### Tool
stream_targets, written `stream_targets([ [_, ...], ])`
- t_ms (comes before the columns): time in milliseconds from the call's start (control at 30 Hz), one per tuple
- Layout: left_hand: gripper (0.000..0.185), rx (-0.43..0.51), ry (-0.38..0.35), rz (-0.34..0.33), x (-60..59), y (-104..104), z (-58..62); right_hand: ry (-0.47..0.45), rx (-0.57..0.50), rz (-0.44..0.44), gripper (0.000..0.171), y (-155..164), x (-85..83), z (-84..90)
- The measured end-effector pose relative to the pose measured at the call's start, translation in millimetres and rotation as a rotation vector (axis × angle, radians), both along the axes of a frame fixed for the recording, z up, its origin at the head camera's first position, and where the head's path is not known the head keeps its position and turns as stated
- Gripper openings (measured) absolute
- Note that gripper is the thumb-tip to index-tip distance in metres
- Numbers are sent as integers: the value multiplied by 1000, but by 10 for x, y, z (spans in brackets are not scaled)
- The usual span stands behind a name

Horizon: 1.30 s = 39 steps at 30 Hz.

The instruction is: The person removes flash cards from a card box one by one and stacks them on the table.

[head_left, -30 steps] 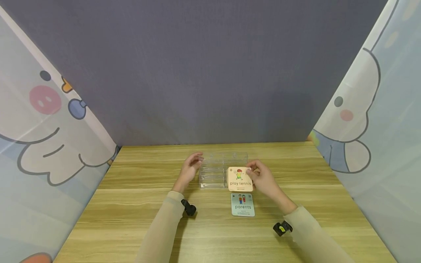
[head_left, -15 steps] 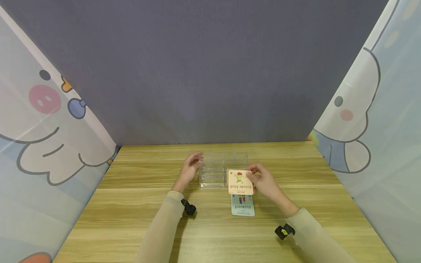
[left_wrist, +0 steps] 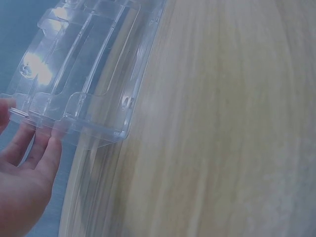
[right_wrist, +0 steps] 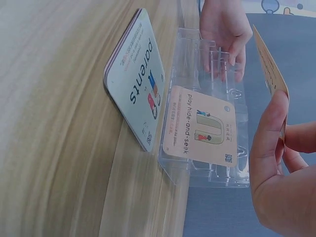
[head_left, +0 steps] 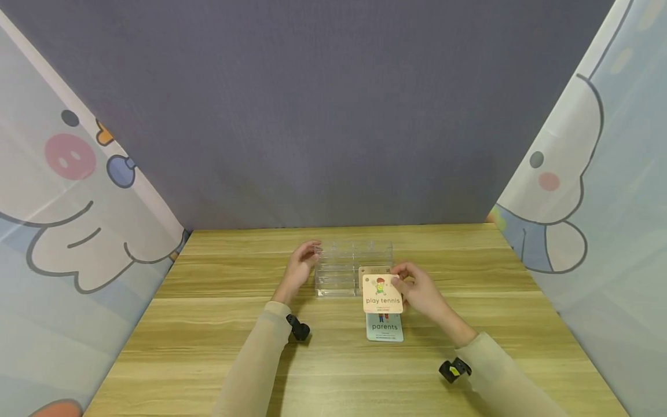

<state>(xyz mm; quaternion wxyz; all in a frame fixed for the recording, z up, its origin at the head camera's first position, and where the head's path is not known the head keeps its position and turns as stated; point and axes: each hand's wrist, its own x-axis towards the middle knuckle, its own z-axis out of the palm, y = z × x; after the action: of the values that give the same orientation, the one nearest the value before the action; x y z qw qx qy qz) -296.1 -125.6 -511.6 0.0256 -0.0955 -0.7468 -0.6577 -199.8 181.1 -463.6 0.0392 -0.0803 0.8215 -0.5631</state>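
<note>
A clear plastic tiered card rack (head_left: 336, 284) stands on the table. My left hand (head_left: 301, 267) grips its left side, the thumb on one face and the fingers behind the edge in the left wrist view. Between thumb and fingers, my right hand (head_left: 423, 291) pinches the upper right corner of a cream "play tennis" flashcard (head_left: 382, 294). That card is raised in front of the rack. Behind it, a "play hide-and-seek" flashcard (right_wrist: 200, 126) leans in the rack's right column. The pale blue "parents" flashcard (head_left: 384, 332) tops a small stack on the table, its upper part covered in the head view.
The wood-grain table (head_left: 219, 347) ends at a dark grey panel (head_left: 333, 116) behind the rack. Cartoon-printed curtains (head_left: 630, 231) flank it on both sides. The rack's left column (head_left: 333, 268) shows several bare tiers.
My right hand has brought the "play tennis" card down and toward me, away from the rack. More of the card behind shows, and "parents" is partly covered. The left hand stays put.
</note>
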Motion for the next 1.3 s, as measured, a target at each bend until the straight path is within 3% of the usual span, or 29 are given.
stream_targets([
  [700,35,-12,-23,12,-32,-2,12,-31,16,0,17,53,58,-49],
  [1300,34,-17,-15,17,16,6,14,-38,70,17,15,51,126,-169],
])
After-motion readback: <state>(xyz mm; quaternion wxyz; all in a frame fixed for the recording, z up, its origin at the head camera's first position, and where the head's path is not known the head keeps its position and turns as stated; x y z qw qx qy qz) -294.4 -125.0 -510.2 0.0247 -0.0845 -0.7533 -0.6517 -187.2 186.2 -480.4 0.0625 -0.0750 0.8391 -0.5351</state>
